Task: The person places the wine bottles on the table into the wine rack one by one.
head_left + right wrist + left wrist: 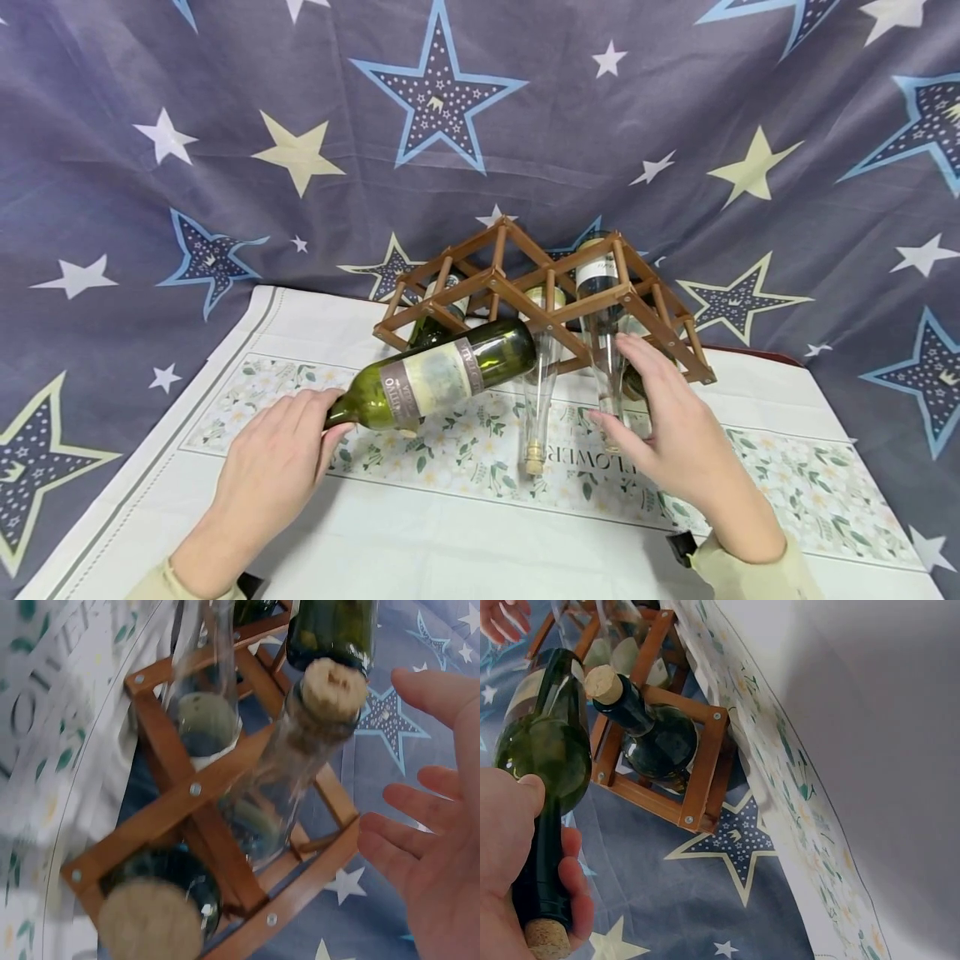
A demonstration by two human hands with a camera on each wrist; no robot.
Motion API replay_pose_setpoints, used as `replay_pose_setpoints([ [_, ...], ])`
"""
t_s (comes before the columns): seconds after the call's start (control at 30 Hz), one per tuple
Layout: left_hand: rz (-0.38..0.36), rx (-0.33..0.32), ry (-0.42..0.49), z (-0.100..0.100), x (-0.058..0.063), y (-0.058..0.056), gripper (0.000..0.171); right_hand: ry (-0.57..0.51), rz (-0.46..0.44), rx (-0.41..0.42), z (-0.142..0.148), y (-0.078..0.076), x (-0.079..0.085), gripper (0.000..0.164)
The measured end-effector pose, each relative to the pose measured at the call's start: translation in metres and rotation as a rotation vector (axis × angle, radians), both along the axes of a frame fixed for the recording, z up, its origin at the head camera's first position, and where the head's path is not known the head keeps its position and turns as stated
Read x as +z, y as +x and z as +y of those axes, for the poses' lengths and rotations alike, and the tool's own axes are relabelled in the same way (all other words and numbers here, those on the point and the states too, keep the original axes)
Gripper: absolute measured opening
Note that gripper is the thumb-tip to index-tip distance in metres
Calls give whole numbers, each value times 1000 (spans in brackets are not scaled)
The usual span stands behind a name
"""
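My left hand (273, 458) grips the neck of a green wine bottle (435, 379). The bottle lies tilted in the air before the wooden wine rack (522, 298), its base toward the right; a cork (547, 939) shows at its neck in the left wrist view. Beside the upper clear bottle (597, 275) in the rack is my right hand (675, 425), fingers spread and nothing held. In the right wrist view a gap shows between those fingers and the bottle's cork (335, 690). A second clear bottle (542, 392) rests in a lower compartment, neck toward me.
A dark green corked bottle (664, 742) occupies the rack's left end. Another dark corked bottle (199, 881) lies in the right end, partly hidden by my right hand in the head view. Under the rack is a white floral tablecloth (450, 533); a starry curtain (555, 158) hangs behind.
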State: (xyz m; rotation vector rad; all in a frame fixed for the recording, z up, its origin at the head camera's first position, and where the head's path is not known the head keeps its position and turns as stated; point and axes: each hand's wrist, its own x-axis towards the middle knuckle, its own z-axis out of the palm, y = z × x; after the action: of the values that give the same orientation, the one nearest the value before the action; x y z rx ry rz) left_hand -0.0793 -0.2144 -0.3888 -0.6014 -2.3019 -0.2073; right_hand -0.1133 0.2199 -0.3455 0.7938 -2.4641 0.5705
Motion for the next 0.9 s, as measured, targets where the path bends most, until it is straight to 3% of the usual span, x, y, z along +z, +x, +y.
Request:
replay_pose_setpoints([
  [0.23, -19, 28, 3, 0, -3, 1, 47, -34, 8, -31, 19, 6, -3, 94],
  [0.63, 11, 58, 9, 3, -7, 2, 47, -24, -27, -103, 45, 16, -5, 92],
  [0.9, -47, 101, -13, 4, -10, 4, 47, -31, -61, -148, 60, 22, -10, 94],
])
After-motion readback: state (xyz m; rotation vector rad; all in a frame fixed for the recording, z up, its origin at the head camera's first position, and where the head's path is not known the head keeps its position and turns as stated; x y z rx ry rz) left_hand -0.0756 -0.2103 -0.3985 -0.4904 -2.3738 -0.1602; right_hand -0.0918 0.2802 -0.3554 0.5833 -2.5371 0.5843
